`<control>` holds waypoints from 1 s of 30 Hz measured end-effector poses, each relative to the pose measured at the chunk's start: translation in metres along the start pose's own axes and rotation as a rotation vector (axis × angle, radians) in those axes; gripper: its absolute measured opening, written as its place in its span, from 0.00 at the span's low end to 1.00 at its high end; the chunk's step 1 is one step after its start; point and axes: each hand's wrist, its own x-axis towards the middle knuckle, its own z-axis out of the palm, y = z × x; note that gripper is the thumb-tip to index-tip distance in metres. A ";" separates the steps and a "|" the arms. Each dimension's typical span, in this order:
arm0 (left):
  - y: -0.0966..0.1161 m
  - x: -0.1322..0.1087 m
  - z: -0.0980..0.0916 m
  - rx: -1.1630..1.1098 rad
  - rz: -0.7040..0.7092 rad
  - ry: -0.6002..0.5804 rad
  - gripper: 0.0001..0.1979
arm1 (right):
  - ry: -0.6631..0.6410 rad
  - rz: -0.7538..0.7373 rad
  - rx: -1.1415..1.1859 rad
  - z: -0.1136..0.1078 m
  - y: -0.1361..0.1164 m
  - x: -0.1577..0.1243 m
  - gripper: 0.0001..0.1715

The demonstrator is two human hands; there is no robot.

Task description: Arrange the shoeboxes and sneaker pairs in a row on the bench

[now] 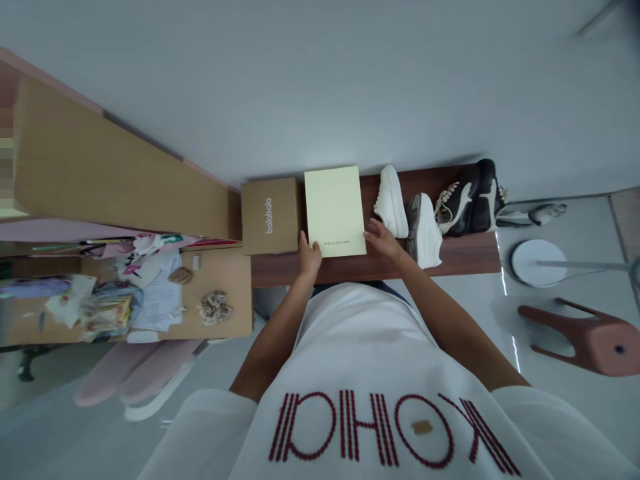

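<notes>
A pale yellow shoe box [335,209] lies flat on a dark wooden bench [465,257] against the wall. My left hand [310,256] grips the box's near left corner, fingers curled on its edge. At the near right corner my right hand [384,241] rests with fingers bent against the box's side. A brown cardboard box [271,215] with white lettering stands touching the yellow box on its left. A white sneaker [391,201] lies just right of the yellow box, close to my right hand.
A second white sneaker [425,231] and black-and-white shoes [473,197] lie further right on the bench. A cluttered wooden desk [227,293] stands at left. A pink stool [590,337] lies tipped on the floor at right, beside a white round stand base [537,262].
</notes>
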 end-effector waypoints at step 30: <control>0.084 -0.031 0.190 0.381 0.069 -0.468 0.20 | 0.040 0.062 -0.542 -0.176 0.083 -0.067 0.27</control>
